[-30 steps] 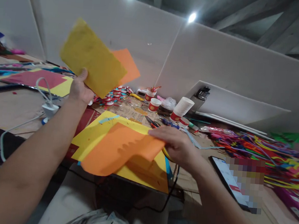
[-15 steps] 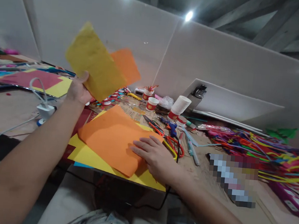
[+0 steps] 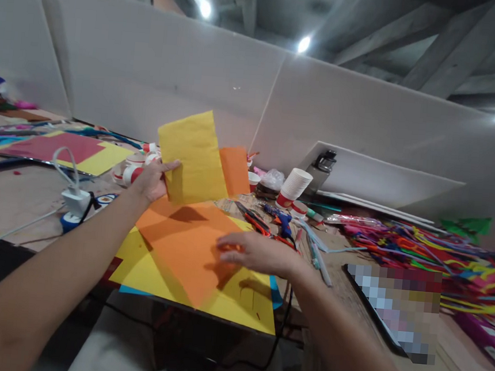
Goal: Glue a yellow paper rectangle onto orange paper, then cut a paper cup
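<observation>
In the head view, my left hand [image 3: 152, 182] pinches a yellow sheet of paper [image 3: 193, 157] at its left edge, raised above the pile. A smaller orange sheet [image 3: 236, 172] shows behind its right side; whether the hand grips that one too is hidden. Lower down, a large orange sheet [image 3: 182, 240] lies on a yellow sheet [image 3: 246, 304], with blue paper [image 3: 276, 295] peeking out beneath. Over the orange sheet's right side is my right hand [image 3: 259, 253], holding nothing, its fingers slightly bent and apart. Whether its fingertips touch the paper is unclear.
Right of the pile are scissors [image 3: 253, 219], a blue glue gun [image 3: 285, 223] and stacked paper cups [image 3: 295, 185]. A dark bottle [image 3: 321, 170] stands behind. Farther right are a blurred-out phone [image 3: 386, 313] and colourful pipe cleaners [image 3: 449, 258]. A white charger [image 3: 75, 199] sits left.
My left hand has brought the yellow and orange sheets down and to the right. My right hand has lifted from lying flat on the large orange sheet, which has shifted slightly.
</observation>
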`<act>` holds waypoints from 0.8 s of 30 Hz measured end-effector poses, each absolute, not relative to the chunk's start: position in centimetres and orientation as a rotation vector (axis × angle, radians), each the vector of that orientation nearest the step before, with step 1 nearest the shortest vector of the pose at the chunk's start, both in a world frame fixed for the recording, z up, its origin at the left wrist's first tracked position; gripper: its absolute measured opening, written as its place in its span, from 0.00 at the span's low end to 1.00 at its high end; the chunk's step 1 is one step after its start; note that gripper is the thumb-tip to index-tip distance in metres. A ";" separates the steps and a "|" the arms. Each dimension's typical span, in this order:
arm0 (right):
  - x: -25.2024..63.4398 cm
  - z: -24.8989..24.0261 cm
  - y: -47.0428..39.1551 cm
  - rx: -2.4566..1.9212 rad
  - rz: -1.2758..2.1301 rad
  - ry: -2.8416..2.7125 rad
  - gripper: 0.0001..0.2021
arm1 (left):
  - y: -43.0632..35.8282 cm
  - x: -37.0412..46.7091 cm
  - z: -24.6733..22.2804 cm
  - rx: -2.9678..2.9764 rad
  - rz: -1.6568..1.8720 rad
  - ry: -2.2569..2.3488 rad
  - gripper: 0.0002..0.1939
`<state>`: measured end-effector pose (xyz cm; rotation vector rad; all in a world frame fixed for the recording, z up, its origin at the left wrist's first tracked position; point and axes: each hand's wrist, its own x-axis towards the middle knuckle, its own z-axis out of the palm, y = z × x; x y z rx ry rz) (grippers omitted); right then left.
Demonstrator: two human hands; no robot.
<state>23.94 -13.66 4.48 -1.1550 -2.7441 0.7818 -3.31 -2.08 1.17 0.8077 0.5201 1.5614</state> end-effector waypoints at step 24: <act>23.9 -0.2 -13.3 -1.836 0.419 -2.234 0.42 | -1.4 -1.1 -1.3 0.570 1.664 0.487 0.19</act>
